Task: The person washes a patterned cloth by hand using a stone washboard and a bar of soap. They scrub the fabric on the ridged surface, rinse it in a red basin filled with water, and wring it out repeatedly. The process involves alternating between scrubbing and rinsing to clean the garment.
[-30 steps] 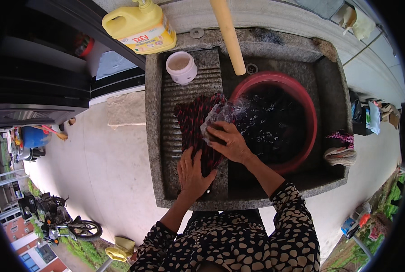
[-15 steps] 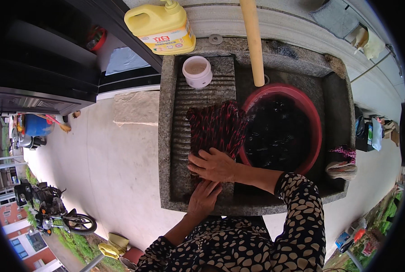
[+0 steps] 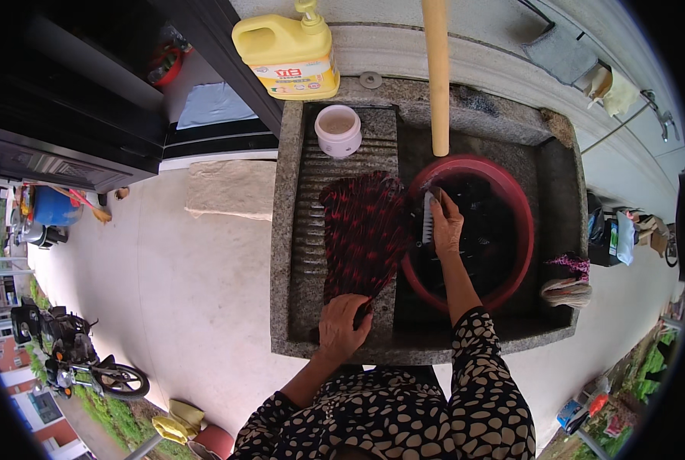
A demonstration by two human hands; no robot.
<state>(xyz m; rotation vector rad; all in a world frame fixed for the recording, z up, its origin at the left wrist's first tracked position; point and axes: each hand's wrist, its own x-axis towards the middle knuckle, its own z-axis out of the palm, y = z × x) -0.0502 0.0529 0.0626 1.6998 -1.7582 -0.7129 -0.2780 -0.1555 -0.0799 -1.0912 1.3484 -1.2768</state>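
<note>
A wet dark cloth with a red pattern (image 3: 362,234) is spread over the ridged washboard side (image 3: 309,230) of a stone sink. My left hand (image 3: 342,328) grips the near edge of the cloth, its fingers curled round the fabric. Over the left part of a red basin (image 3: 528,238) filled with dark water, my right hand (image 3: 447,222) is closed on a scrub brush (image 3: 428,217) with pale bristles. The bristles face left, toward the cloth.
A pinkish-white tub (image 3: 338,138) stands at the washboard's far end. Behind it are a yellow pump jug (image 3: 289,57) and an upright wooden-coloured pole (image 3: 437,84). A rolled pale cloth (image 3: 566,292) lies on the sink's right rim. A motorcycle (image 3: 78,349) is parked at far left.
My right hand has left the cloth and moved right to the basin, where it now holds a brush. My left hand stays at the near edge, now gripping the fabric. The view has shifted slightly.
</note>
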